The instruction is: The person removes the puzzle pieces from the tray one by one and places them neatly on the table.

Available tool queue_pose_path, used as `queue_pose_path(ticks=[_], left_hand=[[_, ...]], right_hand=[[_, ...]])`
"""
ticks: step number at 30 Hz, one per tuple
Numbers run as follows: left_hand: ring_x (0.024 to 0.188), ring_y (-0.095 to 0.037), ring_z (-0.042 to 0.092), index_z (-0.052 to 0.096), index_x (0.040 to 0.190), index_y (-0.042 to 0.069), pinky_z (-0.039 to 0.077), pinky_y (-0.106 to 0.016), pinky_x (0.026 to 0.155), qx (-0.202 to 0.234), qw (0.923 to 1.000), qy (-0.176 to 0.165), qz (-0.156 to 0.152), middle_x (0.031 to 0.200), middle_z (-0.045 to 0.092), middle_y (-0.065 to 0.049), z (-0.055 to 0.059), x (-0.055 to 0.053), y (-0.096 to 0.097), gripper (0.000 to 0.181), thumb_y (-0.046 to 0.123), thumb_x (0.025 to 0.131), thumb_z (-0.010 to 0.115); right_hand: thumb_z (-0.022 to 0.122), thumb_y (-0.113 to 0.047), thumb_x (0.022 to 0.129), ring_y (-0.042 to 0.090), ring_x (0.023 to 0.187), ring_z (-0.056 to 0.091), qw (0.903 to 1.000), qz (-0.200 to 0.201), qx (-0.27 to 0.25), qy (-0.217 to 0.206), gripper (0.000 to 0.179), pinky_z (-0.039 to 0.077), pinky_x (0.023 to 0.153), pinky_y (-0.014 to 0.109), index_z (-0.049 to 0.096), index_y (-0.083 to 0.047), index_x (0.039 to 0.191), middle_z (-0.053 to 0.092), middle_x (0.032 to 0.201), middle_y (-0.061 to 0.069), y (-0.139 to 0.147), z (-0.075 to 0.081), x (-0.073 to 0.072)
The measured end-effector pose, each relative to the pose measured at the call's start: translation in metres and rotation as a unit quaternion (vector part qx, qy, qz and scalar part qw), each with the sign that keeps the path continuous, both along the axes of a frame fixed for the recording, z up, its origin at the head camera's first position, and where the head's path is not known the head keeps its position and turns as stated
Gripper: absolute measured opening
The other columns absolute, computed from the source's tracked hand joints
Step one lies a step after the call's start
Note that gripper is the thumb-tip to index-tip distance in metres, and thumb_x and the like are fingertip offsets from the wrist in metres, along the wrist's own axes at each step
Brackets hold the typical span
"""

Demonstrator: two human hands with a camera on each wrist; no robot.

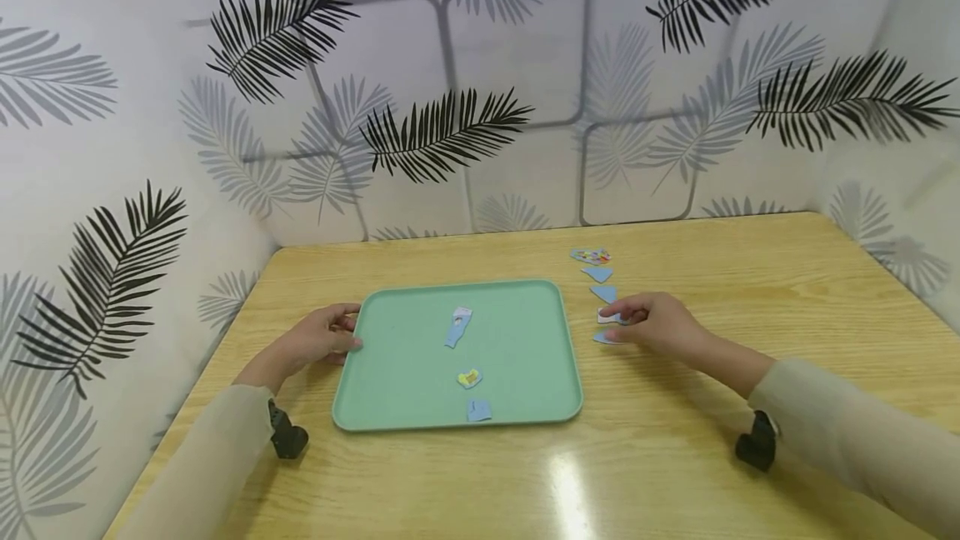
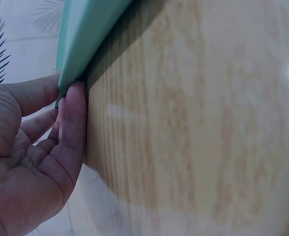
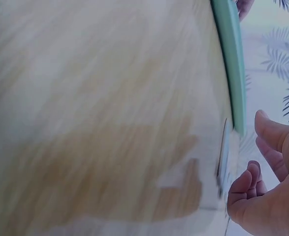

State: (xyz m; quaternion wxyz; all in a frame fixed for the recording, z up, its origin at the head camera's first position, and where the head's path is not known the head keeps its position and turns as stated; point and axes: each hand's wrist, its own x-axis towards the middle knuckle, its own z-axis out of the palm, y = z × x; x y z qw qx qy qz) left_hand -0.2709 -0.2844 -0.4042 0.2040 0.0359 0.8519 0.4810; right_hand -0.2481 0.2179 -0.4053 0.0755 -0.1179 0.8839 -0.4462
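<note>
The left hand [image 1: 318,336] grips the left rim of a green tray [image 1: 405,398]; in the left wrist view its thumb and fingers [image 2: 75,113] pinch the edge. On the tray lie three flat puzzle-like pieces: a long blue and white piece [image 1: 458,328], a small yellow piece [image 1: 469,377] and a blue piece [image 1: 479,410] by the front rim. Right of the tray, the right hand [image 1: 656,323] hovers over a white-edged piece [image 1: 606,317] and a blue piece [image 1: 603,337]. Its thumb and forefinger stand apart in the right wrist view, with nothing seen between them.
Behind the right hand, a blue triangular piece [image 1: 604,294], another blue piece [image 1: 598,273] and a multicoloured piece [image 1: 592,256] lie in a column on the wooden table [image 1: 720,273]. A leaf-patterned wall [image 1: 525,173] borders the table's back edge.
</note>
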Motion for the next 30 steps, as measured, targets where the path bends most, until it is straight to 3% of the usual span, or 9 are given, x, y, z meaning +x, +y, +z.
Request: queue_pose_path(ticks=[13, 18, 26, 30], left_hand=[[0.093, -0.025, 0.046, 0.027, 0.151, 0.0, 0.051, -0.034, 0.073, -0.002, 1.0, 0.006, 0.001, 0.115, 0.04, -0.016, -0.002, 0.003, 0.001, 0.068, 0.006, 0.094, 0.063], [0.093, -0.024, 0.046, 0.028, 0.151, 0.0, 0.052, -0.034, 0.073, -0.002, 1.0, 0.003, 0.004, 0.114, 0.04, -0.015, -0.003, 0.003, 0.001, 0.067, 0.006, 0.094, 0.063], [0.095, -0.025, 0.046, 0.028, 0.151, 0.0, 0.052, -0.034, 0.073, -0.001, 1.0, 0.001, 0.009, 0.113, 0.04, -0.015, -0.003, 0.004, 0.002, 0.068, 0.006, 0.093, 0.064], [0.095, -0.025, 0.046, 0.028, 0.151, 0.001, 0.052, -0.034, 0.073, -0.002, 1.0, 0.001, 0.01, 0.114, 0.04, -0.015, -0.002, 0.004, 0.002, 0.068, 0.006, 0.093, 0.064]], right_hand=[[0.079, -0.012, 0.082, 0.022, 0.085, 0.051, 0.9978, 0.046, -0.047, 0.004, 0.036, 0.046, 0.066, 0.027, 0.071, -0.001, 0.115, 0.057, 0.099, 0.014, -0.039, 0.006, 0.0], [0.079, -0.012, 0.082, 0.022, 0.086, 0.054, 0.9929, 0.098, -0.066, -0.015, 0.039, 0.046, 0.066, 0.026, 0.069, -0.001, 0.118, 0.059, 0.094, 0.011, -0.059, 0.005, -0.008], [0.078, -0.02, 0.084, 0.019, 0.101, 0.056, 0.9846, 0.171, -0.029, -0.02, 0.038, 0.047, 0.084, 0.035, 0.07, -0.011, 0.12, 0.066, 0.115, 0.005, -0.085, 0.009, -0.022], [0.078, -0.019, 0.084, 0.019, 0.103, 0.056, 0.9784, 0.201, -0.038, -0.032, 0.04, 0.047, 0.085, 0.035, 0.068, -0.008, 0.122, 0.065, 0.116, 0.009, -0.099, 0.013, -0.03]])
